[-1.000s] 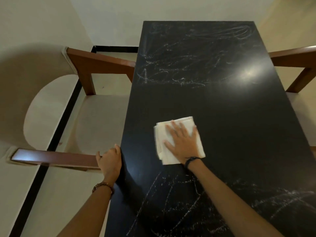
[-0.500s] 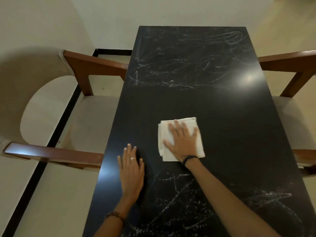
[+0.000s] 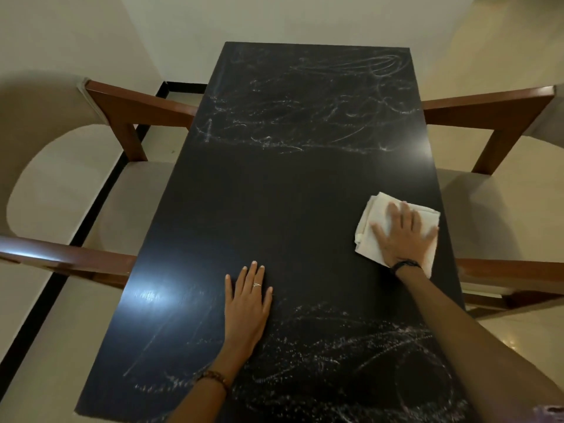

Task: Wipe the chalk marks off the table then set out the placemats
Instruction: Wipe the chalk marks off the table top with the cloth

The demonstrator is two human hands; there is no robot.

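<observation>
Black rectangular tabletop [image 3: 274, 193] w/ matte finish carries white chalk scribbles [image 3: 305, 117] across its far end & more along the near edge; the middle band is bare. Right hand [image 3: 403, 236] lies flat, fingers spread, pressing a folded white cloth [image 3: 370, 227] against the tabletop just inside the right edge, approx. midway along. Left hand [image 3: 247, 306], ring on one finger, rests palm-down w/ straight fingers near the near-left part, holding nothing. Hands are well apart. Wooden-armed chairs w/ beige seats [image 3: 91, 209] stand at both long sides.
</observation>
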